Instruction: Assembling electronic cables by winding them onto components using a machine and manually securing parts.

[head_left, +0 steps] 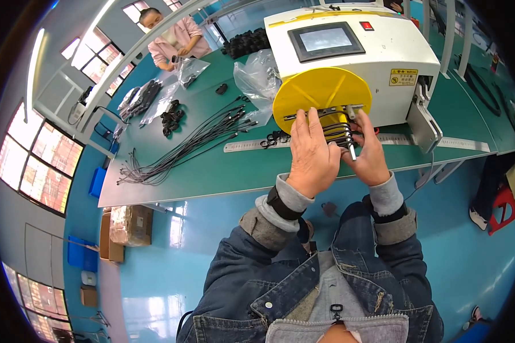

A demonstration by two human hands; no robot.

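Note:
A black cable (339, 132) is wound in several loops around the metal winding posts in front of a yellow disc (303, 94). The disc is on the front of a white winding machine (383, 54). My left hand (313, 153) is against the left side of the loops, its fingers reaching up toward the disc and its thumb by the front of the coil. From the right, my right hand (367, 150) closes around the same coil, its thumb up by a post. Some of its fingers are hidden behind the loops.
A metal ruler (240, 146) lies along the green table (212, 183). To the left are a bundle of loose black cables (180, 146), tied cable coils (171, 118) and clear plastic bags (257, 77). A co-worker (177, 37) handles a bag across the table. Cardboard boxes (131, 224) stand on the floor.

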